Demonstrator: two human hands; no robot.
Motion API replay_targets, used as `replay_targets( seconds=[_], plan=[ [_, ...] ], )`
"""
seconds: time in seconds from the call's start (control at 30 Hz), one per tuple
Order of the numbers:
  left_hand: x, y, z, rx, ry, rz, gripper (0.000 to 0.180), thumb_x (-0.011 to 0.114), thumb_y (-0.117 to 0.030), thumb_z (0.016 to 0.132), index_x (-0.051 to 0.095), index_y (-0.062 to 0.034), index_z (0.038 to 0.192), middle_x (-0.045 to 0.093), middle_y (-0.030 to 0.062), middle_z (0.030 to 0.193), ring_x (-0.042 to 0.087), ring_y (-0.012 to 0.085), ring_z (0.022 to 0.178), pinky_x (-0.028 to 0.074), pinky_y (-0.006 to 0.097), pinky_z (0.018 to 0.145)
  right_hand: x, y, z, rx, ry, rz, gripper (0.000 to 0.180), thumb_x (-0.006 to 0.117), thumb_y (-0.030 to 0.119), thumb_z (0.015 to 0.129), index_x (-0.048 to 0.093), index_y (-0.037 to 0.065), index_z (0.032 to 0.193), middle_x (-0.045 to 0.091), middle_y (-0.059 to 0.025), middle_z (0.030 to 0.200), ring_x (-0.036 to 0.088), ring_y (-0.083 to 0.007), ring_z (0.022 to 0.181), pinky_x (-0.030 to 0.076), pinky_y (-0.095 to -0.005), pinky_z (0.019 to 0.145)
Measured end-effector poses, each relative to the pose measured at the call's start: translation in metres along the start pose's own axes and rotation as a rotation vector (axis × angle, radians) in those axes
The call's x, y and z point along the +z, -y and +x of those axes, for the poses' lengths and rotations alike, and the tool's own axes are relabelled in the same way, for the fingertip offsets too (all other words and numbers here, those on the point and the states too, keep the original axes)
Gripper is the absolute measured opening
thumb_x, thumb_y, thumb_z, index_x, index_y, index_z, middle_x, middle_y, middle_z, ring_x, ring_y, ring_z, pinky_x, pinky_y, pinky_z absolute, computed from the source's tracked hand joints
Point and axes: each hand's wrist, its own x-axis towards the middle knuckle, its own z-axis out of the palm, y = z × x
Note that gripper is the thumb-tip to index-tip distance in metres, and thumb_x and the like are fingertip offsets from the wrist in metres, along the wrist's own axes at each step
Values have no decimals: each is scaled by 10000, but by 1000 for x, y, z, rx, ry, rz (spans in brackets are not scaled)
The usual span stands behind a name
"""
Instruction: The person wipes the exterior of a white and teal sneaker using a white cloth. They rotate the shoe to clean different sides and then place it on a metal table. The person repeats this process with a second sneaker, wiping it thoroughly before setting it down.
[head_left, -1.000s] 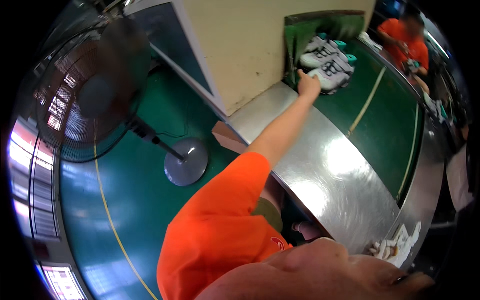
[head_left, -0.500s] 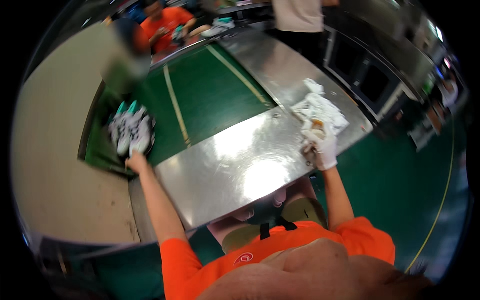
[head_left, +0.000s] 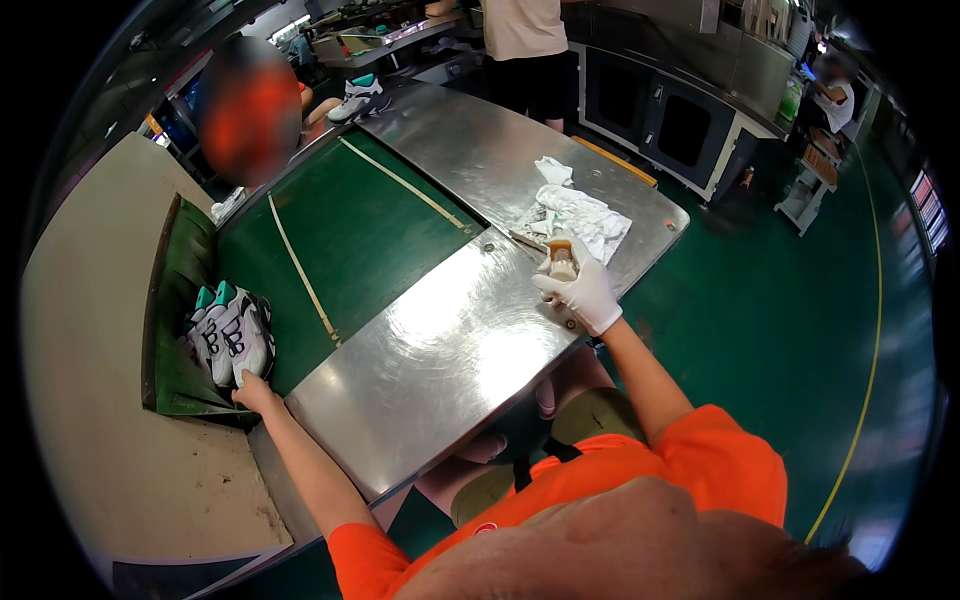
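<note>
At the far left, a pair of white and black sneakers (head_left: 236, 335) with teal linings leans against a curved green flap (head_left: 172, 300). My bare left hand (head_left: 255, 392) is closed on the toe of the nearer sneaker, its thumb on top. My right hand (head_left: 585, 292), in a white glove, is wrapped round a small object with an amber top and a pale lower part (head_left: 562, 262); its exact kind is unclear. Crumpled white cloths (head_left: 585, 220) lie on the metal tabletop just beyond that hand.
A green conveyor belt (head_left: 350, 230) with pale stripes runs between metal table surfaces (head_left: 430, 340). Farther along rests another sneaker (head_left: 358, 100). A beige panel (head_left: 90, 350) borders the left side. Co-workers are beyond the table, and dark cabinets (head_left: 665, 120) stand at the back right.
The view has shifted, and the scene is sharper. My left hand stays at the sneaker's toe. The object in my right hand shows more plainly now.
</note>
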Motion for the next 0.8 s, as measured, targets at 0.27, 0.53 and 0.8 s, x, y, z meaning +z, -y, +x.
replay_targets(
  seconds=[0.27, 0.53, 0.8],
  plan=[
    [4, -3, -3, -29, 7, 32, 837, 649, -301, 837, 178, 57, 1429, 433, 254, 1352, 551, 348, 1097, 486, 400, 886, -1, 7, 0, 66, 9, 112, 602, 730, 3, 759, 451, 48, 1292, 617, -38, 867, 582, -87, 618, 475, -198, 490],
    [4, -5, -8, -17, 2, -35, 853, 679, -267, 821, 178, 57, 1431, 389, 260, 1388, 508, 364, 1175, 469, 413, 955, -3, -4, 5, -11, -8, -10, 589, 740, 8, 742, 477, 59, 1267, 611, -28, 854, 574, -78, 617, 467, -201, 495],
    [3, 2, 0, 55, -43, -104, 854, 744, -204, 703, 304, 94, 1372, 437, 257, 1352, 512, 332, 1167, 427, 392, 994, 2, -12, 7, -84, -49, -138, 468, 782, 156, 732, 550, 45, 1124, 638, -51, 856, 608, -108, 723, 508, -255, 618]
  ],
)
